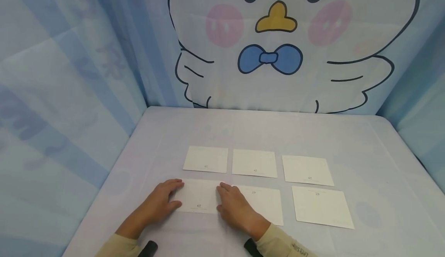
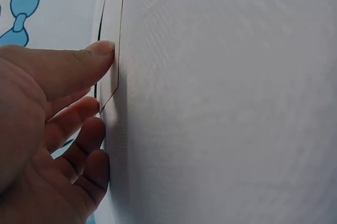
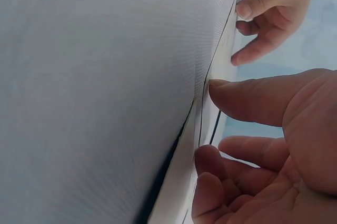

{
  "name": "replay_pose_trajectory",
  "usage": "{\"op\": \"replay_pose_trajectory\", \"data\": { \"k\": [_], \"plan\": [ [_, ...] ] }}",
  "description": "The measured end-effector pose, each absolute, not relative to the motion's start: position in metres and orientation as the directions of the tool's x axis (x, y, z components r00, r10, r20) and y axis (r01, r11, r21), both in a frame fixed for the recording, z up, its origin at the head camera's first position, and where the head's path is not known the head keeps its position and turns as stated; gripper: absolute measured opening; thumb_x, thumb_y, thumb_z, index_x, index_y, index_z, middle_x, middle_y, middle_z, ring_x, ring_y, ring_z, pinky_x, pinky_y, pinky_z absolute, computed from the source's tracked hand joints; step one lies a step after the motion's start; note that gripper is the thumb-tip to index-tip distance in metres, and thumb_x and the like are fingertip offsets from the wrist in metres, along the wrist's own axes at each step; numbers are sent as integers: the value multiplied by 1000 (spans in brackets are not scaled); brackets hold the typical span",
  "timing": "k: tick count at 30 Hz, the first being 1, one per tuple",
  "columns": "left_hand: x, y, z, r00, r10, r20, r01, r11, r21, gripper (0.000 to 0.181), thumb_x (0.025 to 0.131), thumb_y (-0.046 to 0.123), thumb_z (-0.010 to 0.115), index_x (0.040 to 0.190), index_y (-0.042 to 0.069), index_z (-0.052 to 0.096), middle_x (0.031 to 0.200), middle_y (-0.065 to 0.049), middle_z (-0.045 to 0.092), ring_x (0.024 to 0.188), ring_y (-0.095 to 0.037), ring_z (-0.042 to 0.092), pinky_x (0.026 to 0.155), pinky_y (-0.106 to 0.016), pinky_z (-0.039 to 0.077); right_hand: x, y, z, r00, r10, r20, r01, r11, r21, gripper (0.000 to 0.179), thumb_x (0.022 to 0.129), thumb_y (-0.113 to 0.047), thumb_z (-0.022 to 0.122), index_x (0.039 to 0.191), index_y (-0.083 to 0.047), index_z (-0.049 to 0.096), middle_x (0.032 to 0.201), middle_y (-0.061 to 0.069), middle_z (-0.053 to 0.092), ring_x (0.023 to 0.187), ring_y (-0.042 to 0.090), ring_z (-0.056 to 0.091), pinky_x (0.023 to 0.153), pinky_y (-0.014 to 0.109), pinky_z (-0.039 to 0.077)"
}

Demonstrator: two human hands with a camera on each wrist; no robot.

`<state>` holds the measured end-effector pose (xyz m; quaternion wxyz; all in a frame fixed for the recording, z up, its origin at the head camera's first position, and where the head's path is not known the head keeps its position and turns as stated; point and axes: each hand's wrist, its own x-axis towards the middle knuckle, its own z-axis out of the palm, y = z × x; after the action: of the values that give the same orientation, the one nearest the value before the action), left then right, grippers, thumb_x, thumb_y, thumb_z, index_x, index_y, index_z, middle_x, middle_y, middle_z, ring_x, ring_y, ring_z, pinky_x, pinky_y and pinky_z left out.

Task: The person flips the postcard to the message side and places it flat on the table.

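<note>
A white card with a tiny dark mark lies flat at the left of the front row, between both hands. Its left edge is touched by the left hand, fingers and thumb spread apart. At its right edge rests the right hand, which also overlaps the left part of the middle front card. In the left wrist view, the left thumb lies on the card near its corner, with the other fingers loosely bent. The right wrist view shows the right thumb touching the card.
Behind lies a row of three similar cards: left, middle and right. Another card lies at the front right. The pale cloth-covered table is bordered by blue patterned curtains and a cartoon backdrop.
</note>
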<state>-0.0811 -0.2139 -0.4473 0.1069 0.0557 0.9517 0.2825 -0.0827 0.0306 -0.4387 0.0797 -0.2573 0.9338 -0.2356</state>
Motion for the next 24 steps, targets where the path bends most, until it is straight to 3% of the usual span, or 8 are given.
{"op": "replay_pose_trajectory", "data": {
  "k": [24],
  "plan": [
    [-82, -223, -443, -960, 195, -200, 54, 832, 552, 59, 87, 5, 76, 141, 0, 52, 147, -17, 48, 136, -38, 43, 110, -52, 34, -79, 22, -436, -874, -484, -37, -423, 796, -434, 43, 89, -10, 73, 124, 11, 60, 131, 24, 58, 119, 38, 57, 102, 46, 45]
  ]
}}
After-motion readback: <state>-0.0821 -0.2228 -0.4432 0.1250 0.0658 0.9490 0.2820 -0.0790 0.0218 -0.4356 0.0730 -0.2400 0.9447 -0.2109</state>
